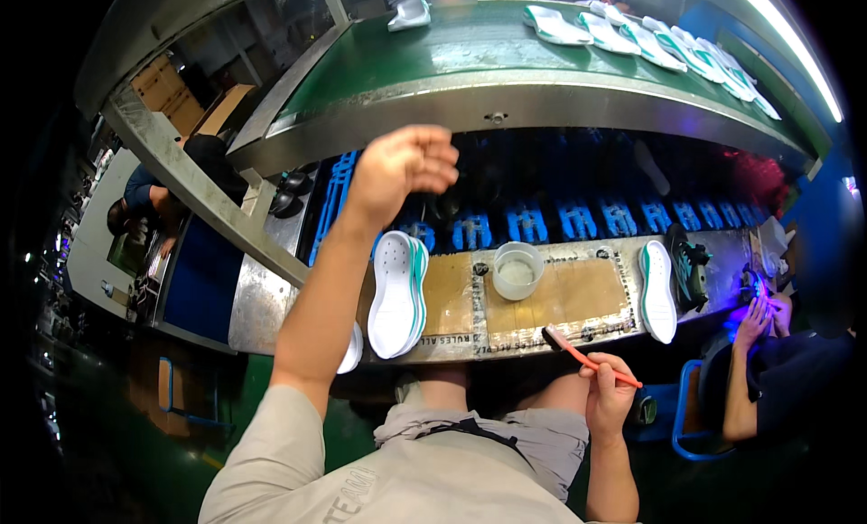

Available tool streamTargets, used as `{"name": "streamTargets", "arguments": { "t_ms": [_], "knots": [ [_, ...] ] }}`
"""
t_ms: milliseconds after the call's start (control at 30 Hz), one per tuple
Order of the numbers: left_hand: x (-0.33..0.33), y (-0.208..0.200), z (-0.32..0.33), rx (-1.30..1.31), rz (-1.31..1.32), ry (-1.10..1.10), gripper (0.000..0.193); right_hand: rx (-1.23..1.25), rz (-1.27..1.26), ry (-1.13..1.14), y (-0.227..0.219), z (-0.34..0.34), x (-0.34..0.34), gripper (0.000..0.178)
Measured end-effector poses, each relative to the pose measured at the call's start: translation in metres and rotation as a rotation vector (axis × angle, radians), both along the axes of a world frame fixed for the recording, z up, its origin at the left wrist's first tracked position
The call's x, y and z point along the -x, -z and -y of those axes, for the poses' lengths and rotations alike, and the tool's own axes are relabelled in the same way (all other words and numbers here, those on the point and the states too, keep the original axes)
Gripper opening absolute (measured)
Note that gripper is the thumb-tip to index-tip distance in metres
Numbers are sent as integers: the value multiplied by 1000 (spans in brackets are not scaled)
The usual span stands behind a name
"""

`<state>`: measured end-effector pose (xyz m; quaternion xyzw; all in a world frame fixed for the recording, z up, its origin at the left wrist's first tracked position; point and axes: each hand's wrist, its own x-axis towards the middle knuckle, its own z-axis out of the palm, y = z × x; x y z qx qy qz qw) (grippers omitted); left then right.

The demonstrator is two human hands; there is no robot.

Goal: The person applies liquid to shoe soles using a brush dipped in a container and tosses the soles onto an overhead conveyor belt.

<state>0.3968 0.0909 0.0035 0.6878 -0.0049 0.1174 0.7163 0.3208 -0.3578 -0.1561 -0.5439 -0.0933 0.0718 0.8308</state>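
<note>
My left hand is raised at the front edge of the upper conveyor, its fingers loosely bent and nothing visible in it. My right hand, low at the front of the bench, closes around the red handle of a small brush. The brush's dark bristles point left, over the bench edge. A clear plastic cup with some liquid in it stands on the bench. Left of it, white shoe soles with green edges lie stacked. A single white sole rests at the right, beside a dark shoe.
Several white soles lie on the green conveyor belt. Below it runs a line of blue holders. Brown cardboard is taped onto the metal bench. A metal post slants at the left. Co-workers sit at the right and far left.
</note>
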Motion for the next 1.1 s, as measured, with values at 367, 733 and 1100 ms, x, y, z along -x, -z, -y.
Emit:
{"name": "streamTargets", "arguments": {
  "t_ms": [367,733,1100],
  "knots": [
    [159,177,-5,-1059,-580,-532,36,650,405,-218,-60,-62,-55,16],
    [190,171,-13,543,-488,-296,39,1289,576,-275,-80,-138,-131,27],
    [213,217,45,1349,84,84,91,1202,629,-199,-70,-142,-124,22]
  ]
}}
